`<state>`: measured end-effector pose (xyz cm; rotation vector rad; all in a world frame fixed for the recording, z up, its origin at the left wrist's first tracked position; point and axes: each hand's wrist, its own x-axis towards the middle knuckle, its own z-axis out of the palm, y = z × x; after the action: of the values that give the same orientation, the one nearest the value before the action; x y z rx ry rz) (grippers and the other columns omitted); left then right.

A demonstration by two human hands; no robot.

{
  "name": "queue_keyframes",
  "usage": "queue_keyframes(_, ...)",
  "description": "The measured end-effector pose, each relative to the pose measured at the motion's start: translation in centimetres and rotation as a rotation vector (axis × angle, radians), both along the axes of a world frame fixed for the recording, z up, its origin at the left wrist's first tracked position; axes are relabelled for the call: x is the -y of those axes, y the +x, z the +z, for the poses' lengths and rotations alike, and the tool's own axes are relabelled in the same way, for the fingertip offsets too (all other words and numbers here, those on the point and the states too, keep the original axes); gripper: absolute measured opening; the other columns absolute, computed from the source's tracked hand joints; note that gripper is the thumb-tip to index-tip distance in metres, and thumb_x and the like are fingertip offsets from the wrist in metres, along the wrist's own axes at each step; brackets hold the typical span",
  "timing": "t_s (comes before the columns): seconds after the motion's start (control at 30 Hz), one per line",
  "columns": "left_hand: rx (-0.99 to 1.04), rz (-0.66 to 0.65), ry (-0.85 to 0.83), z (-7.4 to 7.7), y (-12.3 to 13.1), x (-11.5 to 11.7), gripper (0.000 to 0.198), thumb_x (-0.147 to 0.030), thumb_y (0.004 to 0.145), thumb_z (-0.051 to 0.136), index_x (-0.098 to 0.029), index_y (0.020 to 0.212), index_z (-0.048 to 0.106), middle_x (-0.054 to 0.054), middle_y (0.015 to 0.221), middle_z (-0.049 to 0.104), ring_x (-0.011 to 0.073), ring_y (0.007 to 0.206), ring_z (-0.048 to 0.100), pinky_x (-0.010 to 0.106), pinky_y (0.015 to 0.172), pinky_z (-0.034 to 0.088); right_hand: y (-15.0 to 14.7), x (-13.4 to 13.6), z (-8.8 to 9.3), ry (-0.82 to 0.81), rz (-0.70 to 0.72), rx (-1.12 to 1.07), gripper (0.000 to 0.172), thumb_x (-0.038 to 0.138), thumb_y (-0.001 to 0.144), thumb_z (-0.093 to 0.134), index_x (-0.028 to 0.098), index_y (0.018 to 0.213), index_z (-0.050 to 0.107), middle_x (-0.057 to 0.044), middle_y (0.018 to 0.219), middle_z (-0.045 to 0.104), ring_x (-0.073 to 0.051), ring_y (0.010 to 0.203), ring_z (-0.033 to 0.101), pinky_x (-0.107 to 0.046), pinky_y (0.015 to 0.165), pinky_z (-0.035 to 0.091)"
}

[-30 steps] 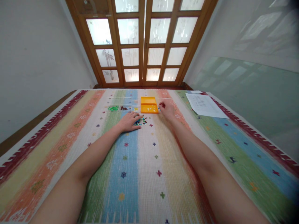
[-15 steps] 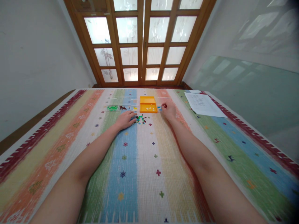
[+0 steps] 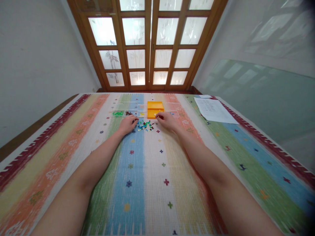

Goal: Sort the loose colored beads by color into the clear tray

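A pile of small mixed-colour pieces [image 3: 145, 126], green, blue, white and dark, lies on the striped cloth between my hands. My left hand [image 3: 128, 124] is at the pile's left edge, fingers curled together; anything in them is too small to make out. My right hand [image 3: 167, 120] is just right of the pile, at the front right corner of an open yellow box [image 3: 155, 105]. Its thumb and fingers are pinched, and what they hold is hidden. Behind my left hand stand clear boxes with green pieces [image 3: 118, 113] and dark brown pieces [image 3: 129, 113].
A clear box with a few yellow pieces [image 3: 142, 114] sits left of the yellow box. Another clear box [image 3: 172, 113], holding a few small pieces, is partly behind my right hand. Printed paper [image 3: 215, 109] lies at the far right of the patterned tablecloth [image 3: 152, 183].
My right hand has moved left and nearer, from the clear box on the right to the yellow box's front. My left hand has drawn back left from the pile, its fingers curling in.
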<state>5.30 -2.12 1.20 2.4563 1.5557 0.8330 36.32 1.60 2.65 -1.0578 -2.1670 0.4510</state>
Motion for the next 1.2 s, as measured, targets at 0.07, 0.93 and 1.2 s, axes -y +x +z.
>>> queue_keyframes(0.07,-0.012,0.036,-0.008,-0.1,-0.2,-0.2,0.025,-0.03,0.1,0.054,-0.023,0.107,0.077,0.007,0.106,0.072,0.0244,0.102,0.066,0.037,0.093,0.052,-1.3,1.1,0.3,-0.039,0.133,0.104,0.017,0.024,0.091,0.06,0.021,0.092,0.076,-0.002,0.084,0.072,-0.017,0.076,0.061,-0.028,0.071,0.041)
queue_keyframes(0.93,-0.066,-0.011,-0.019,-0.4,-0.5,-0.6,0.024,-0.025,0.096,0.056,-0.024,0.103,0.08,0.007,0.099,0.068,0.0243,0.101,0.064,0.039,0.096,0.052,-1.3,0.7,-0.8,-0.027,-0.106,-0.085,0.012,0.029,0.093,0.061,0.021,0.091,0.069,-0.004,0.087,0.074,-0.019,0.077,0.062,-0.03,0.074,0.044)
queue_keyframes(1.2,-0.049,-0.017,-0.033,-0.4,-0.5,-0.6,0.022,-0.026,0.095,0.059,-0.024,0.102,0.08,0.007,0.1,0.068,0.0246,0.102,0.064,0.04,0.098,0.051,-0.5,-0.6,-1.5,0.044,-0.23,-0.157,0.018,0.022,0.09,0.054,0.022,0.094,0.072,-0.007,0.099,0.076,-0.023,0.09,0.067,-0.037,0.087,0.051)
